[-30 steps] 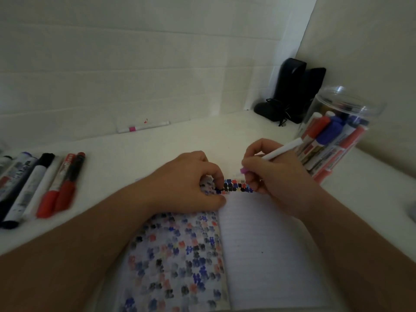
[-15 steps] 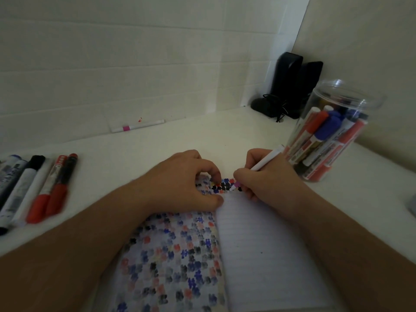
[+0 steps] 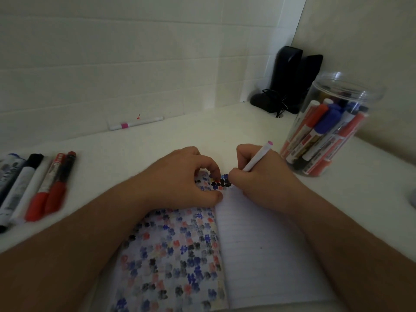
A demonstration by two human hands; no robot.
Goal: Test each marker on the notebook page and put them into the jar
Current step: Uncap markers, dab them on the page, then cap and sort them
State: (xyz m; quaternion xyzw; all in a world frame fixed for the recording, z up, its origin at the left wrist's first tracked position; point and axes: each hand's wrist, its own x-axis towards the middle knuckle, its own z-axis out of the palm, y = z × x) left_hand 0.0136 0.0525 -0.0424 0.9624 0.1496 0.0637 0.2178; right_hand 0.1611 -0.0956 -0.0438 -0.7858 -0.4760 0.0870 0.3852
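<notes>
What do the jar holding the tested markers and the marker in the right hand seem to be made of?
The jar looks like clear, glossy plastic, possibly glass: the markers inside show through its wall, and the rim catches highlights. The marker held by the right hand appears to be smooth white plastic with a pink end; its matte-to-satin barrel shows no grain or metallic shine.

right hand (image 3: 258, 176) grips marker (image 3: 258, 157) on notebook (image 3: 258, 244) | left hand (image 3: 186, 179) rests on page | jar (image 3: 326, 131) right
</notes>
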